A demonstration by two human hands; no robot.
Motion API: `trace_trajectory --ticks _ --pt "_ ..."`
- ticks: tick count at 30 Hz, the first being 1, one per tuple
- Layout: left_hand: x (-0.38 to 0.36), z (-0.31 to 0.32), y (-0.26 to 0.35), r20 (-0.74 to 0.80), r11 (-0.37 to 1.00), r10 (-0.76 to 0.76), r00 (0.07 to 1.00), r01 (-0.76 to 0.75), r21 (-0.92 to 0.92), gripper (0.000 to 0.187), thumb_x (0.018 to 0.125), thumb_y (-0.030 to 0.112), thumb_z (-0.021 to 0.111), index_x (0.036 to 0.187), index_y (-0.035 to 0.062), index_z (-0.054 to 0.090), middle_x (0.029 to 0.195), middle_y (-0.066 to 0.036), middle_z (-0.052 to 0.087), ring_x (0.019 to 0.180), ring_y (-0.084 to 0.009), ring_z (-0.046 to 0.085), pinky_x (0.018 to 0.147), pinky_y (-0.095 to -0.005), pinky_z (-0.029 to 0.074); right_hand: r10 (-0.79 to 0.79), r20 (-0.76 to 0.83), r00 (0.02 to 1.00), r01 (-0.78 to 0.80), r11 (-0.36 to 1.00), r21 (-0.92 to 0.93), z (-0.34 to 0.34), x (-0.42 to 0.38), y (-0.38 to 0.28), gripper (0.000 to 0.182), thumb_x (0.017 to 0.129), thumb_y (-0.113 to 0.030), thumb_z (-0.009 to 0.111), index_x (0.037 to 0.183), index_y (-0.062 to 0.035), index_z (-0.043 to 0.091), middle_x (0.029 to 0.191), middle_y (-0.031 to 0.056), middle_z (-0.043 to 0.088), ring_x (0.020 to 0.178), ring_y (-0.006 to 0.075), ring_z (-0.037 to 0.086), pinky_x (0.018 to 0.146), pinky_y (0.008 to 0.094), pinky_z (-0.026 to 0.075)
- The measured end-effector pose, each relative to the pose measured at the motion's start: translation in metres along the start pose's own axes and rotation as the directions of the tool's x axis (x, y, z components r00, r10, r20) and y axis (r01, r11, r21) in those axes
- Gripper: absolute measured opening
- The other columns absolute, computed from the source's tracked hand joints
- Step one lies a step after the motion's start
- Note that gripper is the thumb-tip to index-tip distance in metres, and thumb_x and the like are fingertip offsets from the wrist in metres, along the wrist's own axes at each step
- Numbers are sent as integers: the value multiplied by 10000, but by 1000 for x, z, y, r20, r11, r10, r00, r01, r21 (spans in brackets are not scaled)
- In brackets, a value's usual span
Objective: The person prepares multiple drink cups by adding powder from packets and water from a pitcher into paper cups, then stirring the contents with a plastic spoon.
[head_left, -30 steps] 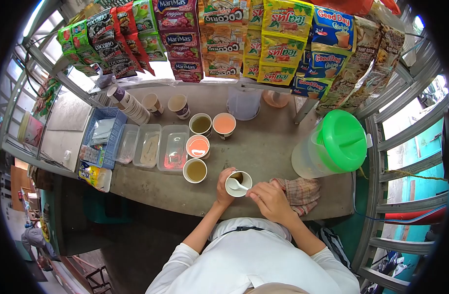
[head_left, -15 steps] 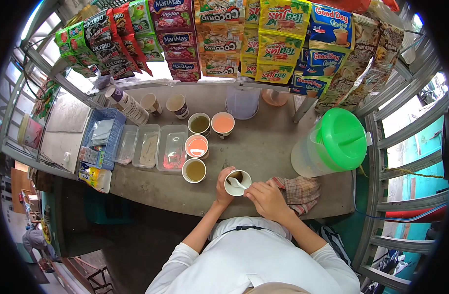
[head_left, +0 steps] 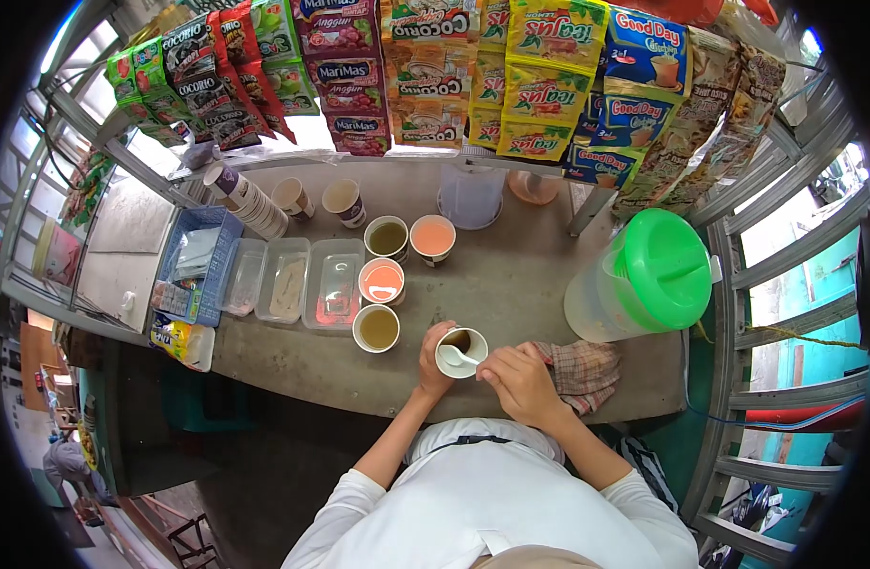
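My left hand [head_left: 435, 362] is wrapped round the left side of a paper cup [head_left: 479, 338] near the counter's front edge. Brown liquid shows inside the cup. Pinched in my right hand [head_left: 520, 381] is the handle of a white spoon [head_left: 458, 356], whose bowl is at the cup's mouth. Left of this cup stands another cup with olive-brown liquid [head_left: 377, 328]. Behind it are a cup of orange-pink drink [head_left: 381, 282], a cup of dark green drink [head_left: 388, 239] and a second orange-pink cup [head_left: 432, 239]. A checked cloth [head_left: 587, 372] lies just right of my right hand.
A pitcher with a green lid [head_left: 658, 275] stands on the right. Clear plastic boxes [head_left: 334, 284], a blue basket [head_left: 228, 232] and stacked cups [head_left: 250, 207] occupy the left. Drink sachets [head_left: 430, 76] hang across the front above the counter [head_left: 520, 275].
The spoon has shifted slightly and its bowl now shows more fully at the cup's mouth. My right hand has turned a little; my left hand keeps its hold on the cup.
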State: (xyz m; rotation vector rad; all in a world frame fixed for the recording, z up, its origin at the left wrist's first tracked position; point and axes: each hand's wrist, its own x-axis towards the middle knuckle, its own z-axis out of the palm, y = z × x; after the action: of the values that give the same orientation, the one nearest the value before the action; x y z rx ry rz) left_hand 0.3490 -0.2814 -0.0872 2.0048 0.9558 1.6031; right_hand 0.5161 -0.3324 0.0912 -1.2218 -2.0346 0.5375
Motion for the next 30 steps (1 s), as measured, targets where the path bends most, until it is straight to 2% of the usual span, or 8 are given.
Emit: trace_trajectory --ticks 4,8,11,14,20,23,26,30 --pt "6 0 9 -26 998 -40 999 38 -58 670 695 9 775 1257 51 413 1173 -200 596 1058 -383 606 914 -454 498 -23 61 998 23 1000 6 8 -2 0 102 899 -151 580 857 -60 600 798 50 585 734 211 574 692 350 356" --pt "5 0 9 -11 998 -51 999 51 -31 673 692 13 780 1256 51 414 1178 -199 595 1063 -383 602 915 -451 497 16 111 994 -13 999 -33 7 -2 4 100 899 -149 576 863 -60 602 801 56 587 736 212 579 694 349 356" --pt "6 0 10 -4 999 -33 999 33 -26 674 690 15 783 1254 52 415 1181 -199 594 1065 -384 600 915 -450 497 59 34 998 -58 997 -45 4 -2 6 101 908 -136 553 856 -68 608 821 54 603 753 232 564 710 343 353" --pt "7 0 11 -4 999 -32 999 32 -23 680 683 12 785 1253 56 416 1181 -202 594 1065 -386 599 916 -451 496 77 45 996 -79 997 24 5 -3 2 105 909 -140 551 860 -67 609 825 55 606 758 233 566 721 350 351" --pt "10 -1 13 6 1000 -24 1000 24 9 713 651 -8 793 1252 64 417 1180 -207 592 1070 -387 594 919 -451 495 118 5 993 -115 979 -171 3 -4 5 118 913 -160 548 875 -73 617 809 58 597 760 237 564 734 365 349" --pt "11 -1 11 11 999 -17 1000 17 32 727 645 -11 793 1258 68 411 1181 -206 590 1075 -384 592 925 -456 490 92 -56 994 -101 979 -177 3 -3 5 110 908 -178 563 869 -82 600 795 51 582 742 221 558 710 370 347" --pt "10 0 12 17 998 -1 1000 0 61 721 661 23 800 1261 73 404 1181 -202 590 1084 -380 590 945 -469 473 76 -2 997 -76 983 -166 8 -5 8 122 911 -181 557 864 -76 597 797 52 583 739 225 555 703 373 342" --pt "13 -3 12 28 993 25 999 -28 112 716 659 59 804 1258 82 411 1207 -189 575 1112 -374 571 982 -495 428 110 -28 994 -113 983 -146 12 -9 7 130 915 -182 550 868 -71 599 799 54 584 752 224 560 711 374 335"
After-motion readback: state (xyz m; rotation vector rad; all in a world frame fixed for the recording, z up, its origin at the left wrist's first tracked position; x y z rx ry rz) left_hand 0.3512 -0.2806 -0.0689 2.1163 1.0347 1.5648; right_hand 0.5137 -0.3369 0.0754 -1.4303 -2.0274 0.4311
